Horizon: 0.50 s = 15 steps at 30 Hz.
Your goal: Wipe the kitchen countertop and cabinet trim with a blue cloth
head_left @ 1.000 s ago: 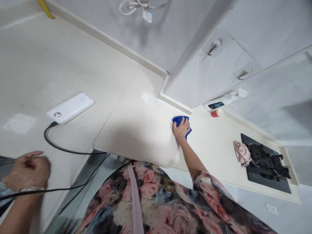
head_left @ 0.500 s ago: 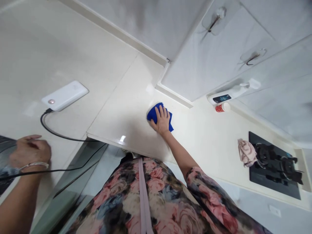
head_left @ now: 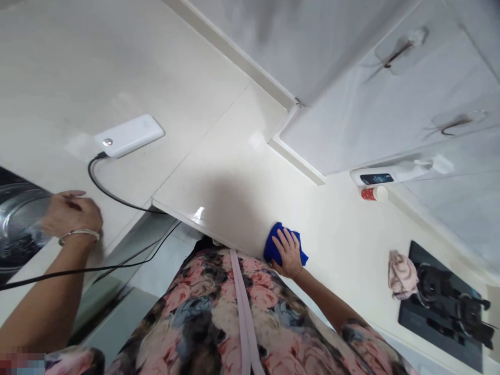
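Note:
A bunched blue cloth (head_left: 274, 245) lies on the pale countertop (head_left: 219, 156) by its front edge. My right hand (head_left: 289, 252) presses down on it, fingers bent over the fabric, with parts of the cloth showing on both sides. At the left, my left hand (head_left: 72, 214), with a bracelet on the wrist, leans on the counter beside the sink (head_left: 23, 224). Its fingers are curled in, and nothing shows in them. Beyond this hand a white power bank (head_left: 130, 136) rests flat, with a black cable (head_left: 111, 192) plugged into its end.
The cable hangs over the counter edge and crosses my left forearm. Against the right wall are a white spray bottle (head_left: 394, 174) and a red-and-white cup (head_left: 373, 194). A pink cloth (head_left: 402, 274) lies by the black stove (head_left: 414, 312). A wall corner juts in, with hooks (head_left: 398, 54) on it.
My right hand has drawn the blue cloth toward me and to the right, to the counter's front edge. My left hand stays by the sink. The view has shifted, showing more of the sink.

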### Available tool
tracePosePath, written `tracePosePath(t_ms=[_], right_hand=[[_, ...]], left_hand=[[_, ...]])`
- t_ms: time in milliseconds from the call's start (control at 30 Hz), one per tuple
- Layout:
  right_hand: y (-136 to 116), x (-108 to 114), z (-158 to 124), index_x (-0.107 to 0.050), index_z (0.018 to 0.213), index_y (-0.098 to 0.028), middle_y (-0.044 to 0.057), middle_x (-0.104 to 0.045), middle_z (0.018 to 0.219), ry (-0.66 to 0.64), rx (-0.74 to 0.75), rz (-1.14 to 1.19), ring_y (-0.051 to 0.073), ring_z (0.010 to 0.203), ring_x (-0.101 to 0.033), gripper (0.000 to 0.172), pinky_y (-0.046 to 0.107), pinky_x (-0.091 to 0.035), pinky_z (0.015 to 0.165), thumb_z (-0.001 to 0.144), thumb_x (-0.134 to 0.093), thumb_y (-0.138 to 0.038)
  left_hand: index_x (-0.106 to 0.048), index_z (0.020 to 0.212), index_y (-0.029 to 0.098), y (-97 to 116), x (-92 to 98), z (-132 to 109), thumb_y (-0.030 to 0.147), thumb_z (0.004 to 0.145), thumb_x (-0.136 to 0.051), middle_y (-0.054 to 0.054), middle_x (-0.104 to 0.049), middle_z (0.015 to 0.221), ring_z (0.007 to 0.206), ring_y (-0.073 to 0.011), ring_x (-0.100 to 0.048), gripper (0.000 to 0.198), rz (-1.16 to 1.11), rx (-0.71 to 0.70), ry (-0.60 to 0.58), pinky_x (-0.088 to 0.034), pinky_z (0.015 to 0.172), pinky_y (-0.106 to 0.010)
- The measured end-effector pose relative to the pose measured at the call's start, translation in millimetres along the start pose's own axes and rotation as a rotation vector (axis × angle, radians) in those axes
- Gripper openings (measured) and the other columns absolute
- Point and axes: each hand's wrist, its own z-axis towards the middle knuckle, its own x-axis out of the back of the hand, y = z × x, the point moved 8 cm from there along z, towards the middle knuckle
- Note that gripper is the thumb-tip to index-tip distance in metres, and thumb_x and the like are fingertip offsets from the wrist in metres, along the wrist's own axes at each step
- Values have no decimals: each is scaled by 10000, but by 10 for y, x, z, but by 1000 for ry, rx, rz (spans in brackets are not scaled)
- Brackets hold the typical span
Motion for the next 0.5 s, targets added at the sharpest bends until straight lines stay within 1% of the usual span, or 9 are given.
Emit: tracePosePath(t_ms=[67,200,333,433,500], right_hand=[[-99,-28,167,-302,1612,-126,218,-271,1675,-9,-7,-4,449,1559,-198,774,715,-242,1199,923,-495,-421],[-440,-192,734,-362,1584,-116,222,-274,1673,-55,-3,1,439,1572,-152,779,698,-190,1226,910,-546,-462],[-850,-380,1315,-409,1572,-148,199,-308,1668,-99,33,23,430,1580,-118,813,679,-141,1245,879,-622,-516],[-1093,-474,1671,-387,1591,-158,182,-286,1686,-148,37,65,430,1583,-108,838,675,-109,1254,886,-637,-535],[-1226,-511,1889,-362,1604,-157,174,-256,1701,-164,10,95,428,1587,-90,843,672,-89,1260,903,-629,-541]], left_hand=[[-724,1142,229,-35,-2,4,253,870,-446,-9,-651,873,622,-133,-281,390,-25,34,36,-404,768,-335],[-729,1141,201,-2,17,-21,215,874,-466,-8,-635,848,620,-136,-279,375,-36,24,35,-430,783,-358],[-734,1159,160,51,79,-54,213,873,-487,-25,-629,854,648,-153,-350,381,-47,41,9,-449,818,-398],[-744,1150,154,38,58,-40,229,869,-498,-33,-627,840,673,-173,-404,381,-31,97,-43,-458,826,-422],[-741,1151,145,14,22,-20,234,861,-501,-49,-653,875,703,-188,-454,387,-21,109,-58,-461,841,-437]])
